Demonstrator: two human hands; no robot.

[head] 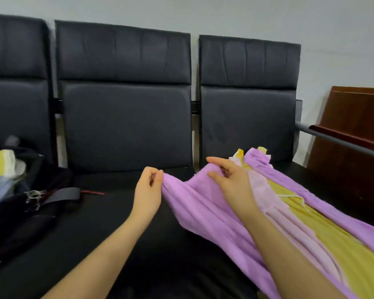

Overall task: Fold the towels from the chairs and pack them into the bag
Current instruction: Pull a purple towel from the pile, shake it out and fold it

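Row of dark chairs against a pale wall; work is on the seats.

Purple towel (205,214) lies bunched lengthwise across the right-hand seat (324,182), its long axis running from the seat's back edge, near the gap between the middle and right chairs, out to the front right corner of view. A yellow towel (333,238) and a pale pink one (266,197) lie along the same line, partly wrapped in the purple folds.

Left hand (147,190): thumb and forefinger pinched tight on the towel's near-left corner, just over the middle seat (108,214). Other fingers curled in.

Right hand (231,180): fingers curled round the top edge of the same towel, a short way right of the left hand. Forefinger partly extended; grip looks loose but holding.

Both hands are on one short edge, close together. The towel's bulk trails away to the right and toward the viewer, so the right arm lies over it and the left has the free side.

Judgement: corners are being found before spreading. The next move likely calls for drawing the hands apart along that edge and lifting clear of the yellow and pink cloth, which may drag along.

Bag (41,203) sits open on the left seat, well apart, with folded yellow and light blue cloth (2,169) showing inside.
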